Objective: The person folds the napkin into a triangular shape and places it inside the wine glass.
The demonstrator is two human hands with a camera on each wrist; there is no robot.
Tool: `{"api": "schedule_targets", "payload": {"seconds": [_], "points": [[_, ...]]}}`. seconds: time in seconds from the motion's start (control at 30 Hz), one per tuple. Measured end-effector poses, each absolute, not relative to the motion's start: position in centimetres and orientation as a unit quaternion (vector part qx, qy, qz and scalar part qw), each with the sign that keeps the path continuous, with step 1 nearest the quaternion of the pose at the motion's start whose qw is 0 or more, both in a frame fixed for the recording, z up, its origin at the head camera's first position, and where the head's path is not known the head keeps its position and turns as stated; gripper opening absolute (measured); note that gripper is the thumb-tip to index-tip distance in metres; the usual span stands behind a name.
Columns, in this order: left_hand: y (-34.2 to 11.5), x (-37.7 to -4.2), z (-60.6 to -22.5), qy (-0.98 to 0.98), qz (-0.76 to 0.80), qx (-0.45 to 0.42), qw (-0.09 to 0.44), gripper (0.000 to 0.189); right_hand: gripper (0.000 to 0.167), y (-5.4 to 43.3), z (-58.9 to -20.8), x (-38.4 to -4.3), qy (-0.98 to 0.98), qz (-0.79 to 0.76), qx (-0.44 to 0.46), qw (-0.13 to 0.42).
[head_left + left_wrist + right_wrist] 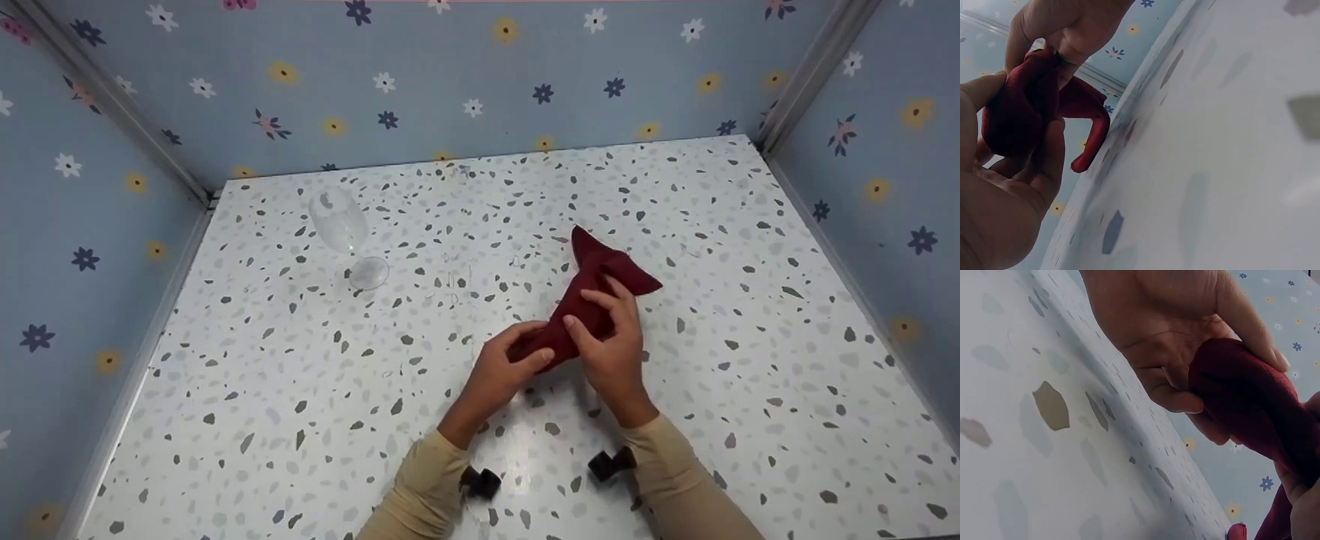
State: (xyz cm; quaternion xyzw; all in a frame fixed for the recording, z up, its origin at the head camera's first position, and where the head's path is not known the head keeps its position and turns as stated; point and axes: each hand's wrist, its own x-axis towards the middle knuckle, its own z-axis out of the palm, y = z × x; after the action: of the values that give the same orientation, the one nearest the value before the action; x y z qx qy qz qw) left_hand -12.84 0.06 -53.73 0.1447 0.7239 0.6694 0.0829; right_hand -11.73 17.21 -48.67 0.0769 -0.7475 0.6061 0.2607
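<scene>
Speckled tabletop (pixel 300 375) and flowered walls (pixel 431 56) surround maroon cloth (pixel 576 298).

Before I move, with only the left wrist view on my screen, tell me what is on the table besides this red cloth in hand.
Observer: A clear stemmed glass is on the table, left of the red cloth.
Operator: Report any hand contact with that glass.
Observer: Neither the left hand nor the right hand touches it.
Operator: Now describe the cloth's far end.
Observer: It spreads into two pointed tips.
</scene>
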Motion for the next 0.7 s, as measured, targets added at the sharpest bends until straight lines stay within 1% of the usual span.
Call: {"api": "schedule_targets", "payload": {"seconds": [0.33, 0.53, 0.7], "points": [[-0.4, -12.7, -53.3, 0.715, 0.678, 0.146, 0.085, 0.04, 0.034, 17.5, -48.4, -11.8, -0.738, 0.6, 0.065, 0.302], [-0.9, -13.2, -53.7, 0.702, 0.691, 0.143, 0.098, 0.04, 0.034, 18.0, -48.2, -11.8, -0.735, 0.594, 0.049, 0.323], [-1.6, -13.6, -54.0, 0.707, 0.688, 0.143, 0.083, 0.042, 0.035, 18.4, -48.0, -11.9, -0.731, 0.6, 0.027, 0.325]]}}
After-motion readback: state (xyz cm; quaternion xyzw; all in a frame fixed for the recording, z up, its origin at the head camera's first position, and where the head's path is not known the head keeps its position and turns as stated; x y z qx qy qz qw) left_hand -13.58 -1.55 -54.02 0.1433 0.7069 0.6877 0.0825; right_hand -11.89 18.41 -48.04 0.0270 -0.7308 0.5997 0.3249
